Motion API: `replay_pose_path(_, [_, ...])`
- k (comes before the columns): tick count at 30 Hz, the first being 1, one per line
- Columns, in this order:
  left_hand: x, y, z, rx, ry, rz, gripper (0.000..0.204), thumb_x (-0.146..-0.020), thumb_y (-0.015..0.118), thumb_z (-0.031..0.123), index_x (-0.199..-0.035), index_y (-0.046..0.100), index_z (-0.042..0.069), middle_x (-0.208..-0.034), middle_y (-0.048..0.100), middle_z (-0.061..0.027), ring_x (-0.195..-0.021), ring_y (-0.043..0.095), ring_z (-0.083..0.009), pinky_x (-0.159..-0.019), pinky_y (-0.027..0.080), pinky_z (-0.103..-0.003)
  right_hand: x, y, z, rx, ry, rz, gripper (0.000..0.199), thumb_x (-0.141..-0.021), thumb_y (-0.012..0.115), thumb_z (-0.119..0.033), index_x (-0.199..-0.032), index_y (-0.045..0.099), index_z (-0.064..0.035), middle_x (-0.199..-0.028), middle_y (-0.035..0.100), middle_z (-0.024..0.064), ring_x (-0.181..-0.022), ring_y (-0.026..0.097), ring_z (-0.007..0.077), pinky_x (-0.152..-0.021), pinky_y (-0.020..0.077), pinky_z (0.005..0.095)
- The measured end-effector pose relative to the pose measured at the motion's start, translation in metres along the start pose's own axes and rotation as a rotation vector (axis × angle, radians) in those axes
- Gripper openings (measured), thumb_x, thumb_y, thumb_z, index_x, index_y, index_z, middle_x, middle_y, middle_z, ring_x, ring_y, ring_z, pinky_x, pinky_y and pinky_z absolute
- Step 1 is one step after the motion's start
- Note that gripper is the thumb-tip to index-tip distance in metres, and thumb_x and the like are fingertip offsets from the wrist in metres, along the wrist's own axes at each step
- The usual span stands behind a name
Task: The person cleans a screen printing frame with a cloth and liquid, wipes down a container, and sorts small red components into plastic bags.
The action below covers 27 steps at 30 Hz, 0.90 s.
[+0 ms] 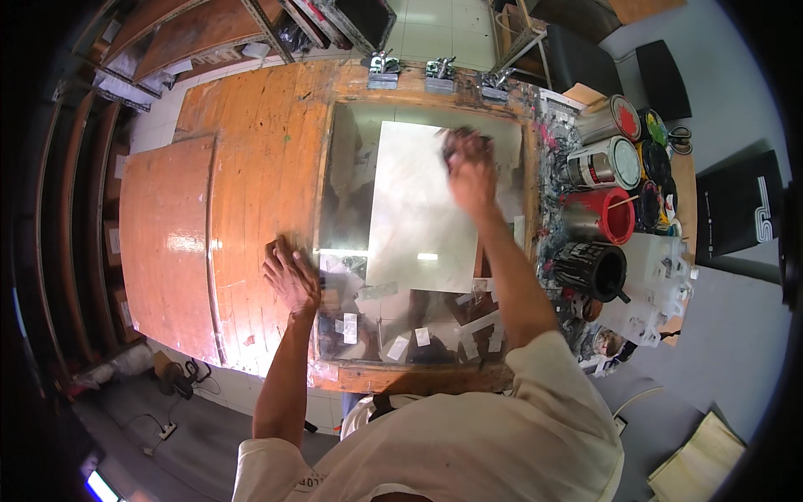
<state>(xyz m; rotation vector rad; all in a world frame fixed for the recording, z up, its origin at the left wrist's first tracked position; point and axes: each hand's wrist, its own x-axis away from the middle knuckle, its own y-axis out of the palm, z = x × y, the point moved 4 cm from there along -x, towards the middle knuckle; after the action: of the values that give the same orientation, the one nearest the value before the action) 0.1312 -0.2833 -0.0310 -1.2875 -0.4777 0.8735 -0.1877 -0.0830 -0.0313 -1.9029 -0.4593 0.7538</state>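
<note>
A glass panel (393, 322) is set into the wooden table (259, 192) in front of me. Over it lies a white sheet (418, 201); whether it is above or beneath the glass I cannot tell. My right hand (473, 180), smeared by motion, presses a dark bunched rag (456, 144) at the sheet's far right corner. Flat on the wood beside the panel's left edge rests my left hand (292, 274), its fingers stretched out and nothing in them. Bits of clear tape (399, 346) stick to the near part of the glass.
Metal hinge clamps (439, 77) line the table's far edge. Paint cans (604, 161), a red pot (598, 214), a black pot (590, 270) and a translucent jug (648, 289) crowd the right side. A brown board (167, 243) lies at the left, near shelves (88, 217).
</note>
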Motion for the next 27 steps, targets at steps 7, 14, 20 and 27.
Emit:
replay_pose_path(7, [0.002, -0.004, -0.003, 0.009, -0.014, 0.024, 0.046, -0.097, 0.039, 0.030, -0.133, 0.045, 0.001, -0.132, 0.043, -0.0219, -0.113, 0.044, -0.0392, -0.096, 0.034, -0.048, 0.059, 0.032, -0.070, -0.085, -0.076, 0.001, 0.059, -0.081, 0.062, -0.011, -0.132, 0.044, 0.0104, -0.137, 0.043, 0.0303, -0.135, 0.033, 0.0442, -0.114, 0.0221, 0.0534])
replay_pose_path(14, [-0.003, -0.004, 0.009, 0.106, -0.029, -0.025, 0.050, -0.094, 0.041, 0.029, -0.135, 0.042, 0.001, -0.132, 0.042, -0.0237, -0.114, 0.043, -0.0418, -0.098, 0.032, -0.053, -0.037, 0.027, -0.056, 0.232, 0.204, 0.031, 0.058, -0.092, 0.047, -0.031, -0.137, 0.039, 0.0036, -0.139, 0.041, 0.0255, -0.131, 0.036, 0.0417, -0.113, 0.0212, 0.0522])
replay_pose_path(20, [0.003, -0.018, -0.010, 0.248, -0.048, 0.053, 0.040, -0.095, 0.039, 0.022, -0.128, 0.046, 0.001, -0.130, 0.043, -0.0210, -0.113, 0.043, -0.0390, -0.098, 0.033, -0.048, 0.165, 0.012, -0.224, -0.234, -0.333, -0.386, 0.067, -0.087, 0.057, -0.043, -0.137, 0.044, -0.0001, -0.144, 0.038, 0.0204, -0.137, 0.027, 0.0406, -0.113, 0.0215, 0.0499])
replay_pose_path(27, [0.001, -0.017, 0.008, 0.152, -0.053, 0.061, 0.041, -0.093, 0.042, 0.021, -0.129, 0.044, 0.000, -0.128, 0.043, -0.0210, -0.111, 0.044, -0.0387, -0.096, 0.034, -0.048, 0.082, -0.032, -0.011, 0.229, -0.035, 0.058, 0.062, -0.089, 0.053, -0.031, -0.136, 0.038, 0.0081, -0.139, 0.038, 0.0309, -0.133, 0.033, 0.0434, -0.113, 0.0221, 0.0531])
